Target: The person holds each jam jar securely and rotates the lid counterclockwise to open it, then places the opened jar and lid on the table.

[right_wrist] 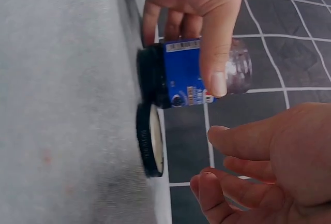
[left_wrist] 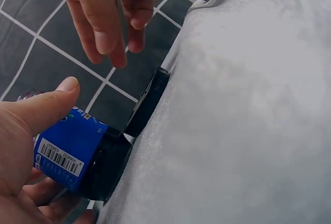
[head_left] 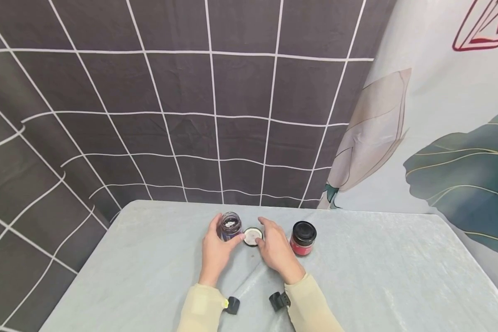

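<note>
A glass jar with a blue label (right_wrist: 181,71) stands upright and uncovered on the table, dark contents with something white showing in its mouth. My left hand (head_left: 216,251) holds it, thumb on the near side and fingers around the far side, as the left wrist view also shows. Beside the jar lies a round black lid (head_left: 253,236), its pale inside facing up. My right hand (head_left: 275,246) hovers just right of the lid with fingers loosely bent and nothing between them. In the right wrist view its thumb is apart from the lid (right_wrist: 150,141).
To the right of my right hand stands a second jar (head_left: 303,238) with a black lid and red label. A pale cloth covers the table (head_left: 377,267). Behind its back edge hangs a dark gridded curtain (head_left: 240,138), with a leaf-patterned one (head_left: 398,152) at the right.
</note>
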A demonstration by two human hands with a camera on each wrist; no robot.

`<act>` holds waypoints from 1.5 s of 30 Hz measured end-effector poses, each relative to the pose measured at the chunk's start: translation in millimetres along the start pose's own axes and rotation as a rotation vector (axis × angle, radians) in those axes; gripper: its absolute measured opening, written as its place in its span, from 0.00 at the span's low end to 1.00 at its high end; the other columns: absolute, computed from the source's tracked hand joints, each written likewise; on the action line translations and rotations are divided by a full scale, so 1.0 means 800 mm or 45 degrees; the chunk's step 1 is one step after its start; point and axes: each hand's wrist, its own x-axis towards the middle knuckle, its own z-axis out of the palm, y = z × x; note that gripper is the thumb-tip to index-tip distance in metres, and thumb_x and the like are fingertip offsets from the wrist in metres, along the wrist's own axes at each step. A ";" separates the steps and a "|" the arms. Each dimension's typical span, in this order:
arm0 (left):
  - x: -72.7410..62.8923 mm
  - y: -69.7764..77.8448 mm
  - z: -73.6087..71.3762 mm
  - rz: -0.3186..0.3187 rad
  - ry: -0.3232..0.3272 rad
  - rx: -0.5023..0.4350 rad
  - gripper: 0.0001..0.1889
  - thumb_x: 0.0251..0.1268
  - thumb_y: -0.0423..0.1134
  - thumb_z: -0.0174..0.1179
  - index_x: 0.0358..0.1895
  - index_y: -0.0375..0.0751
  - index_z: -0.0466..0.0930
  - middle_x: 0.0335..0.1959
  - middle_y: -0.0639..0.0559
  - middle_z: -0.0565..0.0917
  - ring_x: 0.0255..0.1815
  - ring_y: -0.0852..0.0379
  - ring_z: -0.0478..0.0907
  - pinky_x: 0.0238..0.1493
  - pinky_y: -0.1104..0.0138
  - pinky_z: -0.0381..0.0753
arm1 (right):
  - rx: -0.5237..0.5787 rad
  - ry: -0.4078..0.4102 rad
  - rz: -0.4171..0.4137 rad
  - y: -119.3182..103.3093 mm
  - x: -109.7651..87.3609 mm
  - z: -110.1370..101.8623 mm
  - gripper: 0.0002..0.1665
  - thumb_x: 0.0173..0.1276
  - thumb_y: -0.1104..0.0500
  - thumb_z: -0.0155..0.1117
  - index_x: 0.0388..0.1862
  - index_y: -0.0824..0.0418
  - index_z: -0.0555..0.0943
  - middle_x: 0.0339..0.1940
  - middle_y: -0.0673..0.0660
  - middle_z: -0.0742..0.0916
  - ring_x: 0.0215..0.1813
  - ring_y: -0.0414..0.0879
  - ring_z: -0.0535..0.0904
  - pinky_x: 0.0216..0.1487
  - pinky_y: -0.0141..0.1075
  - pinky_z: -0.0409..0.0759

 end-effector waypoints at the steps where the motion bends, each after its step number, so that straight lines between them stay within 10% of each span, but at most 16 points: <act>1: 0.000 0.000 0.000 0.010 0.002 0.004 0.47 0.45 0.40 0.80 0.71 0.31 0.66 0.65 0.33 0.76 0.67 0.37 0.73 0.70 0.50 0.67 | -0.004 0.004 -0.004 -0.001 0.000 -0.002 0.30 0.65 0.67 0.67 0.65 0.72 0.73 0.60 0.69 0.81 0.61 0.65 0.77 0.64 0.55 0.73; 45: 0.002 0.022 -0.017 0.038 0.039 0.017 0.48 0.47 0.46 0.80 0.72 0.36 0.66 0.68 0.36 0.72 0.70 0.40 0.69 0.69 0.47 0.65 | -0.068 0.180 -0.126 -0.028 -0.011 -0.051 0.31 0.66 0.60 0.69 0.65 0.71 0.74 0.54 0.66 0.84 0.52 0.59 0.79 0.55 0.51 0.77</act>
